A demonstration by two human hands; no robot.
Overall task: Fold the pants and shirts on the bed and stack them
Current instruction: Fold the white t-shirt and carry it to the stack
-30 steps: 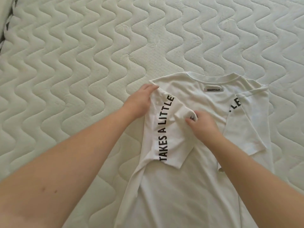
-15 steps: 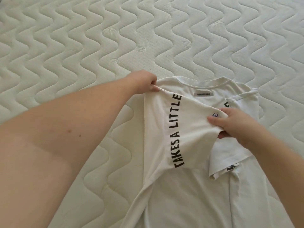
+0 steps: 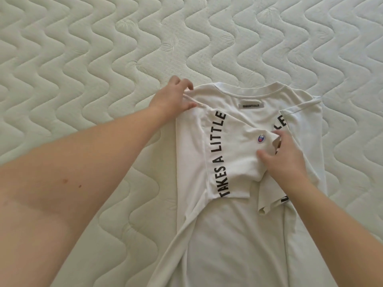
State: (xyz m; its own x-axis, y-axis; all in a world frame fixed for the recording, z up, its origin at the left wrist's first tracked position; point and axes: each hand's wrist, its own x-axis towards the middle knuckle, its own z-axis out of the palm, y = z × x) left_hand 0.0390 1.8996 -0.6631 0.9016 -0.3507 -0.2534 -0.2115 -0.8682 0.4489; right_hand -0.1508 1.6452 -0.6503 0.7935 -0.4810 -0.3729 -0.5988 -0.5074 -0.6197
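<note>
A white T-shirt lies back-up on the mattress, collar away from me, a grey neck label under the collar. Its left sleeve, printed "TAKES A LITTLE" in black, is folded across the back. The right sleeve is folded in too and lies partly under it. My left hand pinches the shirt's left shoulder edge between thumb and fingers. My right hand grips the end of the left sleeve beside a small blue-and-red logo, fingers curled into the cloth.
The white quilted mattress with a wavy stitch pattern fills the view all around the shirt. No other garment shows in the frame. The shirt's lower part runs out of view at the bottom edge.
My right hand has drawn the left sleeve further across the shirt's back to the right and laid it down. My left hand stayed at the shoulder edge.
</note>
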